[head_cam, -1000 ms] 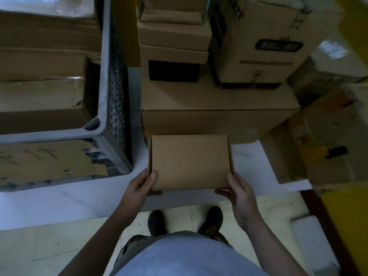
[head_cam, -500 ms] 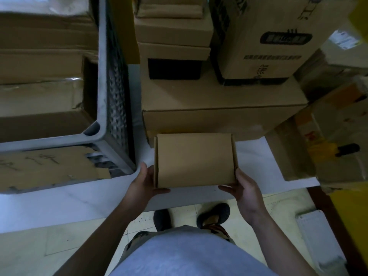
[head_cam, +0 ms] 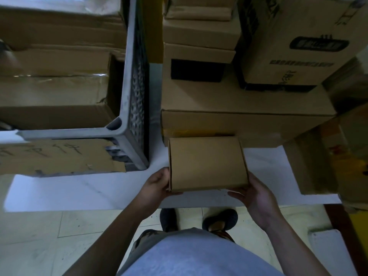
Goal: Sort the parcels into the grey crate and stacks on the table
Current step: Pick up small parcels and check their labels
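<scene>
A small plain brown parcel (head_cam: 207, 163) is held over the white table (head_cam: 79, 190), just in front of the wide flat carton (head_cam: 247, 120) at the bottom of the stack. My left hand (head_cam: 157, 183) grips its left near corner, thumb under the front edge. My right hand (head_cam: 253, 193) cups its right near corner from below. The grey crate (head_cam: 127, 108) stands to the left, with large cartons (head_cam: 53, 96) inside it.
On the flat carton stand a box with a black front (head_cam: 197, 62) and a printed tall carton (head_cam: 294, 42). More cartons (head_cam: 326, 162) crowd the table's right end. A torn cardboard sheet with writing (head_cam: 53, 158) leans on the crate's front. My feet are below the table edge.
The parcel and both hands have shifted slightly right and forward toward the stack. My left hand has slid from the front edge to the parcel's left side.
</scene>
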Action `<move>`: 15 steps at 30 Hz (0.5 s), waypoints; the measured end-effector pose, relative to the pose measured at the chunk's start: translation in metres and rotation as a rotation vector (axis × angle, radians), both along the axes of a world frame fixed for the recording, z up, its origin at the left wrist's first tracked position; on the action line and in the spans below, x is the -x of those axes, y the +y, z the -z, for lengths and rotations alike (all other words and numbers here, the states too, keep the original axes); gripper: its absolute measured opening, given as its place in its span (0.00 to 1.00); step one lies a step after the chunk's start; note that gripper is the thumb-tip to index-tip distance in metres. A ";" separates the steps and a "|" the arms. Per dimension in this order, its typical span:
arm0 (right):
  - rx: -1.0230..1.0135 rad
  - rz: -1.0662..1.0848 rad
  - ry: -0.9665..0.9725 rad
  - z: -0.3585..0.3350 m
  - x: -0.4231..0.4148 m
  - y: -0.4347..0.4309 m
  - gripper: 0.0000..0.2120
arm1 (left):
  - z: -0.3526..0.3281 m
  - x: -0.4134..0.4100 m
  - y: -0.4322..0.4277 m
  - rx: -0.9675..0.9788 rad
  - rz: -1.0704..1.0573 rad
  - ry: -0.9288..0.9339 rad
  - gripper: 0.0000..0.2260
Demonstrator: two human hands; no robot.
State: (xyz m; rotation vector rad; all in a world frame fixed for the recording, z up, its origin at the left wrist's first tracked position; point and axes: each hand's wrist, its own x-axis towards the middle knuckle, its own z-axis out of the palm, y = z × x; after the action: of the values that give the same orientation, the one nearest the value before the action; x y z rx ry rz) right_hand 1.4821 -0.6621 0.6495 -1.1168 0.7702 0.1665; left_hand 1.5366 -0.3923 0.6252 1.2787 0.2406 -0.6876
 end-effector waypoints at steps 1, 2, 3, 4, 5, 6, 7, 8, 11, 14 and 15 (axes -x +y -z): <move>-0.003 -0.011 -0.007 0.000 0.001 -0.003 0.17 | 0.000 0.000 -0.001 -0.019 0.014 -0.016 0.22; -0.004 -0.016 -0.013 0.000 0.002 -0.006 0.17 | 0.001 0.000 -0.003 -0.035 0.025 -0.027 0.22; -0.002 -0.021 -0.017 0.000 0.002 -0.008 0.17 | 0.001 0.000 -0.005 -0.051 0.031 -0.031 0.22; 0.007 -0.020 -0.019 0.000 0.003 -0.009 0.17 | 0.002 0.001 -0.007 -0.066 0.040 -0.029 0.21; 0.018 -0.013 -0.019 0.001 0.004 -0.009 0.18 | 0.003 0.002 -0.008 -0.080 0.057 -0.029 0.20; 0.029 0.004 -0.017 0.001 0.005 -0.010 0.18 | 0.002 0.003 -0.010 -0.089 0.078 -0.039 0.19; 0.028 0.030 -0.010 0.000 0.005 -0.009 0.18 | 0.001 0.004 -0.010 -0.085 0.097 -0.052 0.17; 0.017 0.066 0.006 0.000 0.004 -0.008 0.18 | 0.001 0.005 -0.008 -0.072 0.115 -0.062 0.16; 0.019 0.133 0.065 -0.004 0.002 -0.007 0.15 | 0.009 0.006 0.001 -0.040 0.183 -0.090 0.44; 0.066 0.127 0.067 -0.005 0.001 -0.006 0.13 | 0.011 0.005 0.006 -0.017 0.233 -0.116 0.54; 0.066 0.120 0.047 -0.005 0.002 -0.005 0.15 | 0.010 0.005 0.007 -0.012 0.238 -0.131 0.49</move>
State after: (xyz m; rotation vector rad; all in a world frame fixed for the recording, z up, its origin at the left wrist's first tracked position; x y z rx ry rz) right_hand 1.4801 -0.6671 0.6549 -1.1283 0.8873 0.0669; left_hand 1.5320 -0.3851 0.6150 1.3712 -0.0161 -0.8012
